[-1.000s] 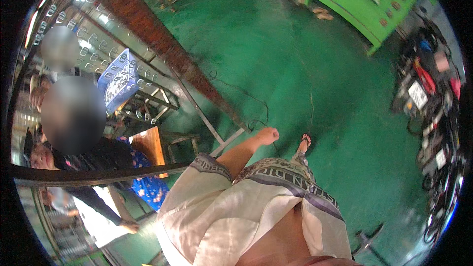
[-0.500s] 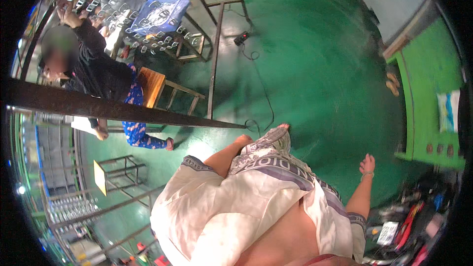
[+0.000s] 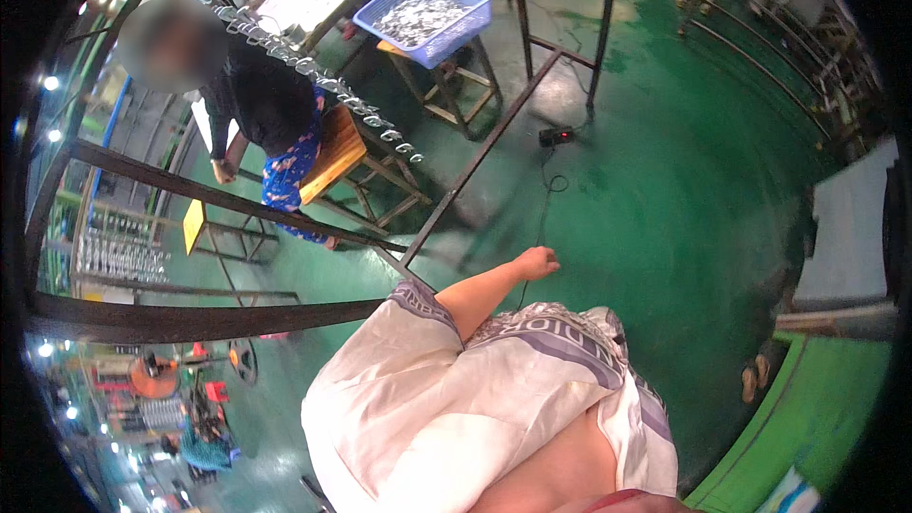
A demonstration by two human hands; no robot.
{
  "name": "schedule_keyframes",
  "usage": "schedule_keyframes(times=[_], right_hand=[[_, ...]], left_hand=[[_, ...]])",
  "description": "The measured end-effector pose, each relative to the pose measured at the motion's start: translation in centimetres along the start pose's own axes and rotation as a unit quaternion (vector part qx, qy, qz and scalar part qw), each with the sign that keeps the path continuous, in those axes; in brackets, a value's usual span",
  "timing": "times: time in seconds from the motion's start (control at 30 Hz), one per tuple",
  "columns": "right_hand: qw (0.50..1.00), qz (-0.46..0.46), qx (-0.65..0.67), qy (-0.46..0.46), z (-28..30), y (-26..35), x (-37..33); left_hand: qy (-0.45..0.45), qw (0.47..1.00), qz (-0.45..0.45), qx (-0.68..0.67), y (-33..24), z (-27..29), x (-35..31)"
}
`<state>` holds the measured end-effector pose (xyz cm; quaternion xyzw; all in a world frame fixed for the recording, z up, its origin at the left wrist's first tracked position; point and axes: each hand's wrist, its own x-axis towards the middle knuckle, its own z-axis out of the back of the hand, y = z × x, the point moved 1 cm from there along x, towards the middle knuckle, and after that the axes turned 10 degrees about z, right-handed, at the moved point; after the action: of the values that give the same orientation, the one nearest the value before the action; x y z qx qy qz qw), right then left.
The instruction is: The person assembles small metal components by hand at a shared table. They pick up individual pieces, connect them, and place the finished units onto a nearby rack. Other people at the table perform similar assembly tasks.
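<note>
My left hand (image 3: 540, 264) hangs in front of me over the green floor, its fingers loosely bent and nothing seen in them. A dark cable on the floor passes beneath it. Nearest to that arm is a dark metal frame (image 3: 475, 166), whose bars run past on the left. My right hand is out of view. Beyond the frame, a row of metal hooks or clips (image 3: 318, 71) hangs in a line. A blue plastic basket (image 3: 425, 19) full of small shiny metal pieces rests on a stool (image 3: 465, 106).
A person in dark clothing (image 3: 266, 100) is beside a wooden stool (image 3: 332, 152) at left. Ahead on the floor lies a black power strip (image 3: 556, 137) with a red light. A green platform (image 3: 807, 418) and sandals (image 3: 754, 378) are at right; metal racks (image 3: 760, 57) stand far right.
My view has shifted and turned rightward, closer to the frame and the blue basket. My left hand has swung forward; my right hand has gone out of view. The person's raised arm is down.
</note>
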<state>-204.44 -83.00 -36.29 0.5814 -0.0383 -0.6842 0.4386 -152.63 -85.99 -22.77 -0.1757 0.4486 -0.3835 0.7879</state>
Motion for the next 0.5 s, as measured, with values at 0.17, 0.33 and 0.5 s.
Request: schedule_keyframes(times=[0.17,0.33,0.5], right_hand=[[0.995,-0.075,0.061,0.008,6.4,9.8,10.0],[0.983,-0.066,0.173,0.008,11.5,23.2,25.8],[0.992,0.077,0.094,0.029,5.9,49.8,37.5]], left_hand=[[-0.03,0.996,0.038,-0.071,-4.4,2.4,5.6],[-0.048,0.976,0.166,-0.133,-5.9,5.8,11.2],[-0.266,0.9,0.23,-0.257,-1.9,11.1,16.1]])
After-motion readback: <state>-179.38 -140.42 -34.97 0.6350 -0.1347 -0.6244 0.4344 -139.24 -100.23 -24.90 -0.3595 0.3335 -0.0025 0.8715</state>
